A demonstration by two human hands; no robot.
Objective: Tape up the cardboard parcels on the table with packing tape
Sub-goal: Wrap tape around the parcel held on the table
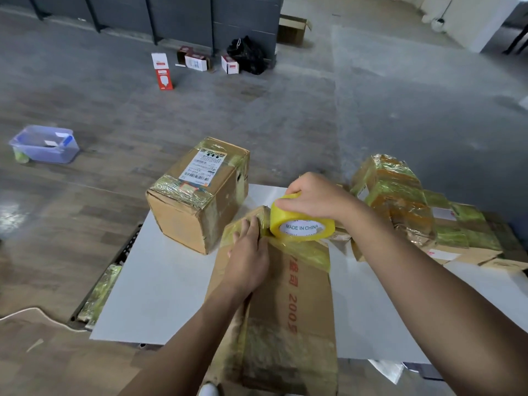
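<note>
Left hand: lies flat with straight fingers on the far end of the long box, pressing down on yellow tape there; the fingertips reach the box's far edge.
Right hand: fingers curled over the top of the tape roll, gripping it; the thumb is hidden behind the roll.
Tape roll: yellow, standing on edge on the far end of the long box, just right of the left hand; its white core reads "MADE IN CHINA".
Tape strip: a glossy yellow band lies across the box under the roll; whether it is still joined to the roll is hard to make out.
Long box: brown cardboard with red print, on the near middle of the surface; its near end runs past the surface edge and is cut off at the bottom.
Labelled box: far left on the surface, apart from the long box, taped over, white shipping label on top.
Pile of parcels: far right, wrapped in crinkled yellow tape, partly hidden by the right arm and cut off at the right edge.
Floor: a blue plastic tub far left; small red and white cartons and a black bag farther off, too blurred to read.
</note>
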